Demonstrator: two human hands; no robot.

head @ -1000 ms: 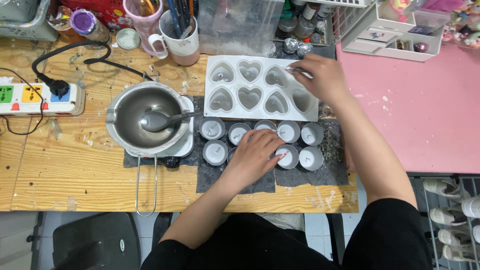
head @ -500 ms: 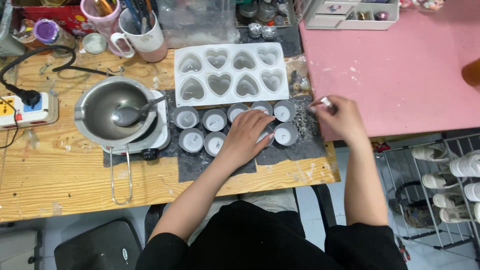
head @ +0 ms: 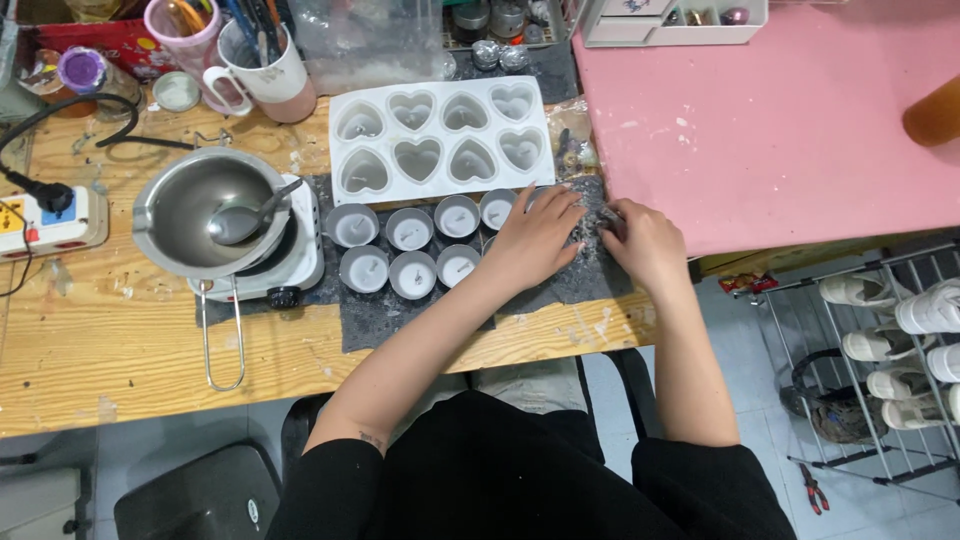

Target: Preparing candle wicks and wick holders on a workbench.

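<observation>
Resting flat, my left hand (head: 535, 238) covers the right end of the tealight cups (head: 412, 229) on the grey mat (head: 400, 315), gripping nothing I can see. My right hand (head: 640, 243) pinches something small at the mat's edge; I cannot tell what.

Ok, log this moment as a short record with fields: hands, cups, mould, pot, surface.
left hand: left hand lies palm down over the right end of the tealight cups
right hand: right hand on the dark mat, fingers curled; whether it holds anything cannot be told
cups: small metal tealight cups in two rows, pale wax with wicks
mould: white heart-shaped silicone mould behind the cups
pot: steel melting pot with spoon, on a small hotplate
surface: wooden table
</observation>
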